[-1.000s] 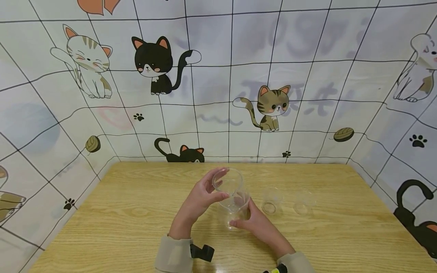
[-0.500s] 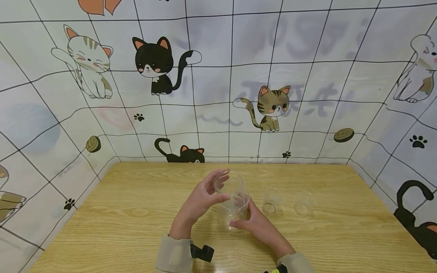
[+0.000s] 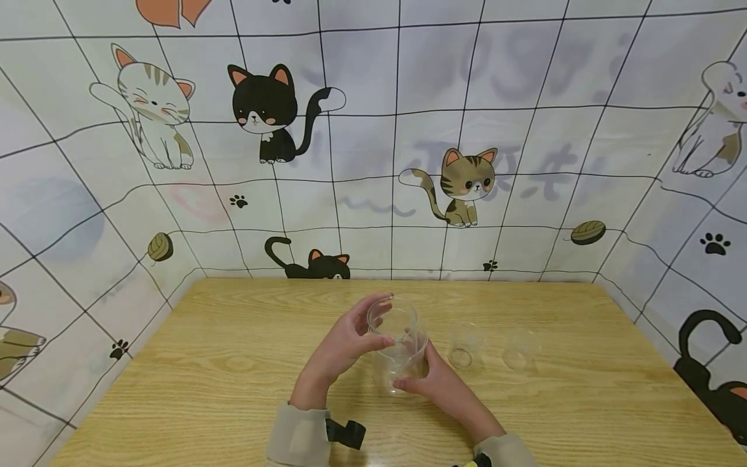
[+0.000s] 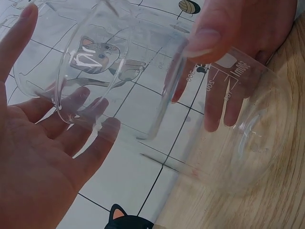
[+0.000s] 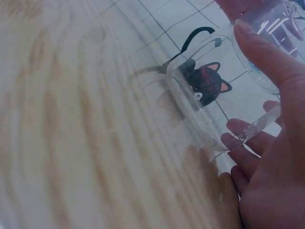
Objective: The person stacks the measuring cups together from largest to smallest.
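In the head view, my left hand [image 3: 349, 337] grips a clear glass beaker [image 3: 393, 315] near its rim, thumb on the near side and fingers behind. The lower part of this beaker sits inside the mouth of a larger clear beaker [image 3: 386, 375]. White graduations and a "500ml" mark show on the larger beaker [image 4: 238, 95] in the left wrist view. My right hand [image 3: 430, 379] holds that larger beaker low on its right side, thumb in front. In the right wrist view its base [image 5: 195, 114] is close to the wooden surface.
Two more clear glass vessels, one nearer [image 3: 465, 345] and one farther right [image 3: 521, 350], stand to the right of my hands on the wooden table [image 3: 233, 363]. Behind and at both sides rises a cat-print cloth wall [image 3: 362, 149].
My left hand has lowered the smaller beaker slightly, deeper into the larger one. The right hand and the larger beaker have stayed almost in place.
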